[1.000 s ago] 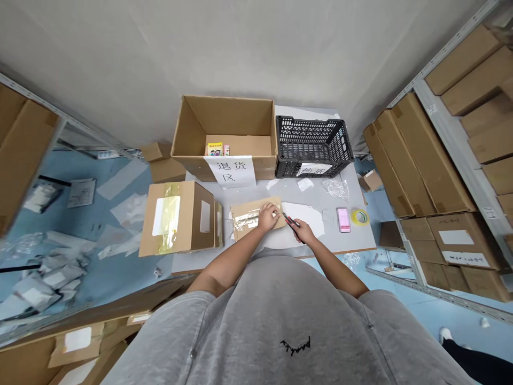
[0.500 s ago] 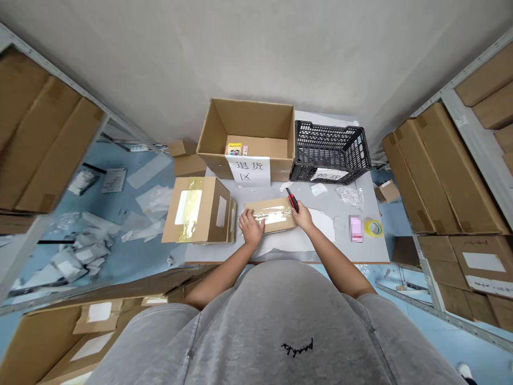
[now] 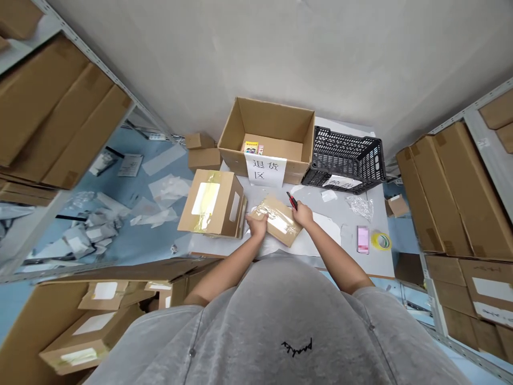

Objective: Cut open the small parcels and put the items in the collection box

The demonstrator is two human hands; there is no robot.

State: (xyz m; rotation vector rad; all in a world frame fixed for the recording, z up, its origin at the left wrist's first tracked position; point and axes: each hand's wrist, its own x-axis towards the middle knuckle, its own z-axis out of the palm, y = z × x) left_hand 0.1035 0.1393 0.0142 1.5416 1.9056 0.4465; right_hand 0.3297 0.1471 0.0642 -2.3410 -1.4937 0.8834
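Note:
A small taped cardboard box (image 3: 286, 235) with a white label lies slanted on the grey table, between my hands. My left hand (image 3: 257, 226) grips its left end, fingers curled over the edge. In my right hand (image 3: 303, 214) is a red and black utility knife (image 3: 292, 200), its tip pointing away from me to the upper left. That hand is close to the box's right side; whether it touches is hard to tell. White paper (image 3: 326, 231) lies under and to the right of the box.
A larger taped carton (image 3: 210, 203) stands on the left. Behind are an open cardboard box (image 3: 298, 170) holding small booklets and a black plastic crate (image 3: 344, 160). On the right lie a pink-screened phone (image 3: 363, 239), a tape roll (image 3: 381, 241) and bubble wrap (image 3: 360, 207).
The small box has turned clockwise, its right end now nearer me. My left hand has gone from lying on its top to gripping its left end. The camera view has shifted left.

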